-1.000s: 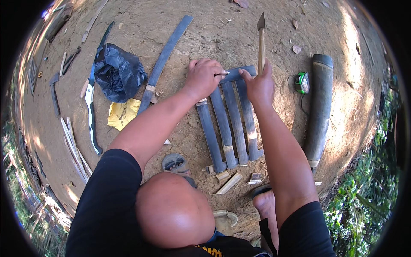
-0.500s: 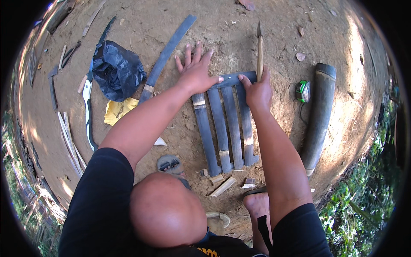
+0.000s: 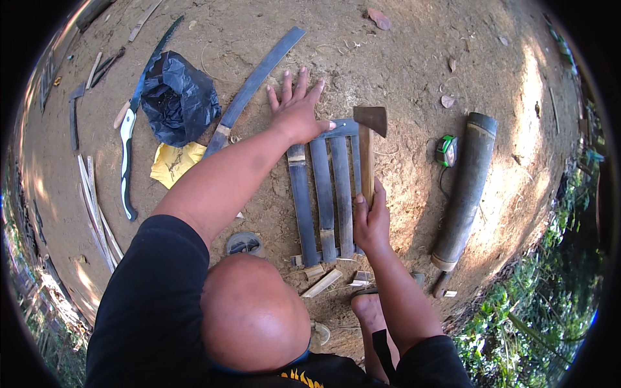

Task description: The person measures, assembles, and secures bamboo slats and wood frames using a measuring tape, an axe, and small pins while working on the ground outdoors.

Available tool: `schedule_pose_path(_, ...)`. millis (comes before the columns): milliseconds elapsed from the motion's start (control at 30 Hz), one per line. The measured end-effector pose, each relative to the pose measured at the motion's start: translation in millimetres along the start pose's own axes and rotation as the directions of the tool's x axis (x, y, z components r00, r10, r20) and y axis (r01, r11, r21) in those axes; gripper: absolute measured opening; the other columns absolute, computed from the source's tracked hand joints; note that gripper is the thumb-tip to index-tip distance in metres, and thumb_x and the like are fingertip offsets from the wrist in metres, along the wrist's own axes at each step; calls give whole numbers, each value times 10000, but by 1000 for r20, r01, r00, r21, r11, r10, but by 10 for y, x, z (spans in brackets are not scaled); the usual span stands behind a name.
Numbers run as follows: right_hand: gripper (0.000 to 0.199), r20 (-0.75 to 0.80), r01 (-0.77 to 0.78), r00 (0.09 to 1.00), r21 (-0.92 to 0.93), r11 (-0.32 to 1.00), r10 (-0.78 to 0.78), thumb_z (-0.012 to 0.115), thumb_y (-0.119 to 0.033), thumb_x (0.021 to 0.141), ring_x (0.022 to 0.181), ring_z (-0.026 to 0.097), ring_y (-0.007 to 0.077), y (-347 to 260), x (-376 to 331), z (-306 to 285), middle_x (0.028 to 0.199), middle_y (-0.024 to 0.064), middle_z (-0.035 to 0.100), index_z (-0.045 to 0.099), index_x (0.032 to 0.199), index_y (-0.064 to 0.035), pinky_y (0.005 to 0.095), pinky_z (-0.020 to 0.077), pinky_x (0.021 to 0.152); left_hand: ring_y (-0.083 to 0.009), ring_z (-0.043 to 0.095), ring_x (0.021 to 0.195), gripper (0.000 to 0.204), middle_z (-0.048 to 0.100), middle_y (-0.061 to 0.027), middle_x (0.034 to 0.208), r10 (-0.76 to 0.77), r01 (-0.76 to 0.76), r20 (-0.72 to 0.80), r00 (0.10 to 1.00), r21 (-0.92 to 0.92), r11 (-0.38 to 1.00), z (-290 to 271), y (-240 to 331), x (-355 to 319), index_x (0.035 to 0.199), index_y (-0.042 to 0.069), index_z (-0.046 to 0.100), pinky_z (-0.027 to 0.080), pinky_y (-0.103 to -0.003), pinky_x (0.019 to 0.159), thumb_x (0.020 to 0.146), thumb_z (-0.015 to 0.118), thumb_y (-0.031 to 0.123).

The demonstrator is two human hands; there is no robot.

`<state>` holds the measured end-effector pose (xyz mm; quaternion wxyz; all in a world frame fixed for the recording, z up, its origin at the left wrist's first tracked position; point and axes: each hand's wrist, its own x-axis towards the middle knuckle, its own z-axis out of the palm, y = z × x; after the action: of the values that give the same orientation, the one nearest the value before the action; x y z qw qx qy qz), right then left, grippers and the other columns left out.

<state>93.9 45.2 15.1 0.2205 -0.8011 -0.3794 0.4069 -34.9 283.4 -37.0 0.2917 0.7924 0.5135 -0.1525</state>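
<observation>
My left hand [image 3: 294, 118] lies spread on the dirt. Its thumb presses the top crosspiece of a small frame of dark bamboo slats [image 3: 341, 187]. A nail [image 3: 344, 124] shows on that crosspiece, right of the thumb. My right hand [image 3: 373, 223] is closed around the wooden handle of a hatchet [image 3: 372, 121]. The hatchet head is over the crosspiece's right end, hiding part of it. The handle and hand cover much of the rightmost slat. Whether the head touches the bamboo, I cannot tell.
Left lie a bamboo strip [image 3: 262, 74], a black plastic bag [image 3: 178, 97], yellow paper [image 3: 174, 163], a folding saw [image 3: 127, 149] and thin sticks [image 3: 97, 207]. Right are a green tape measure [image 3: 446, 151] and a thick bamboo tube [image 3: 467, 191]. Offcuts [image 3: 322, 283] lie below the frame.
My right hand has left the crosspiece and drawn back toward me. The hatchet's head has come down over the crosspiece and now shows broadside. My left hand has stayed put.
</observation>
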Motion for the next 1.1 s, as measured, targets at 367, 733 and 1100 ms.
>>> schedule_pose_path(367,495,-92,99,990,-102,990,-109,507,-180,1075,735,694,281,123,-125,-26,928,192,698,359,1523,-28,393,553,685,-353,-206,1577,996,-94,-100,1744,11,-11,13,1000,-13,1000,-30,21,4,1676,236,135,-130,-635,1223,913,673,581)
schedule_pose_path(733,466,-280,407,893,162,899,-354,519,-116,1055,767,584,183,-160,-171,-111,933,97,605,391,1481,23,342,507,698,-342,-191,1583,1039,-97,-90,1745,7,-7,2,1000,-15,1000,2,2,5,1677,268,120,-117,-641,1225,883,694,613)
schedule_pose_path(1100,558,-214,274,948,176,945,-235,523,-69,1025,899,703,433,-145,-215,-89,1166,312,657,314,1522,72,442,566,772,-342,-158,1591,970,-72,-87,1748,7,-7,-3,1000,-28,1000,2,-12,-27,1674,261,144,-116,-636,1233,919,663,578)
